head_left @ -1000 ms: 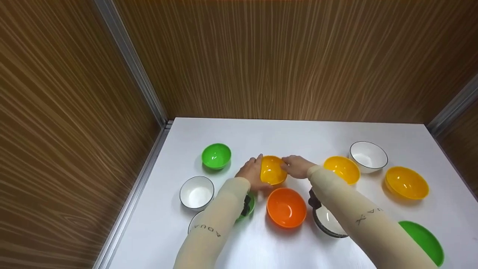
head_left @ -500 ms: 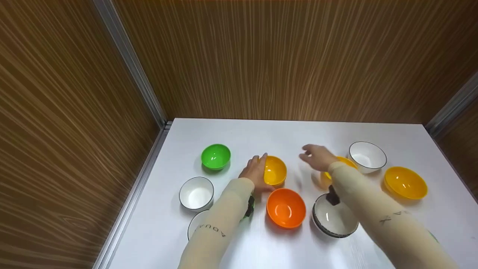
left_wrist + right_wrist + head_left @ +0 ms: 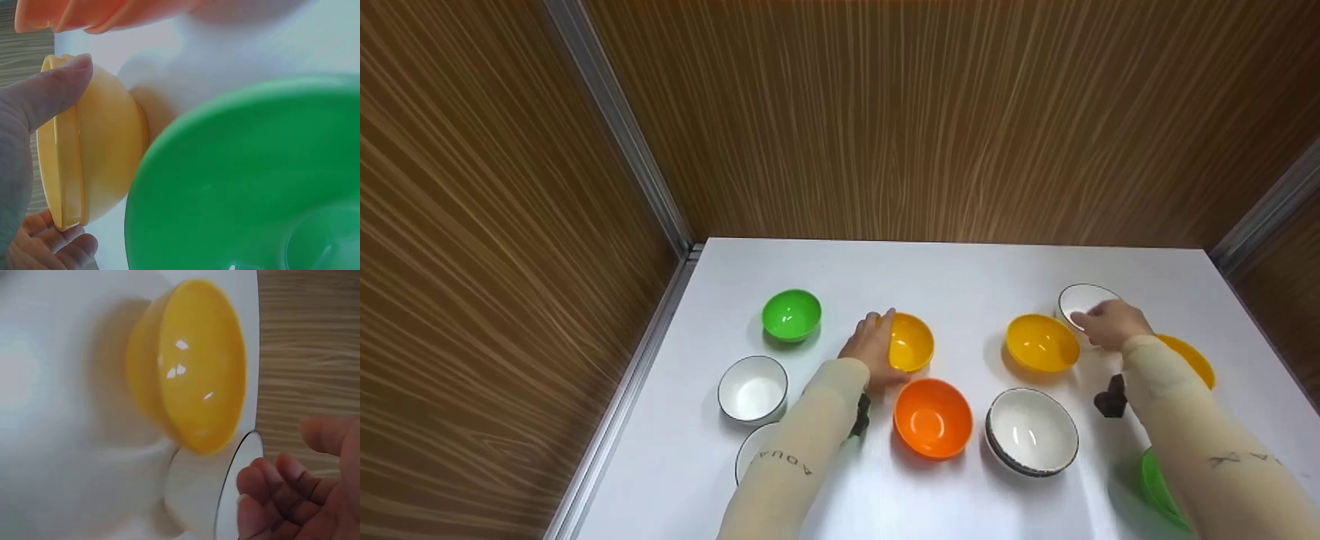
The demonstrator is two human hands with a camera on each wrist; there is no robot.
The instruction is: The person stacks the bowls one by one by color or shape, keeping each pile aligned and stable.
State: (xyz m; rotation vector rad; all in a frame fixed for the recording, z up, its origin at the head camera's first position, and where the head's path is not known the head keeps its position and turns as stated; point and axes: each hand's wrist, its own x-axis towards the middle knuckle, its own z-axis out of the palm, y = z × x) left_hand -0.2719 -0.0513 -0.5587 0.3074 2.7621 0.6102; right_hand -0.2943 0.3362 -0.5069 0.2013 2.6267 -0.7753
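Observation:
My left hand (image 3: pixel 874 349) grips the nested yellow bowls (image 3: pixel 913 343) at mid-table, thumb at one side of the rim and fingers at the other. Two stacked rims show on these yellow bowls (image 3: pixel 104 152) in the left wrist view. My right hand (image 3: pixel 1112 324), fingers loosely bent and holding nothing, is over the black-rimmed white bowl (image 3: pixel 1080 295) at the back right and covers part of it. Just left of that hand stands another yellow bowl (image 3: pixel 1041 345); in the right wrist view this yellow bowl (image 3: pixel 197 365) overlaps the white bowl (image 3: pixel 197 484).
Orange bowls (image 3: pixel 934 420) and white bowls (image 3: pixel 1033 431) stand in front. At left are a green bowl (image 3: pixel 793 315) and a white bowl (image 3: pixel 753 388). My left forearm partly hides a green bowl (image 3: pixel 225 185). My right forearm overlaps a yellow bowl (image 3: pixel 1192 360) and a green bowl (image 3: pixel 1159 491).
My right hand has let go of the yellow bowl at mid-table and swung right, past the second yellow bowl, to the white bowl. My left hand has stayed on the nested yellow bowls.

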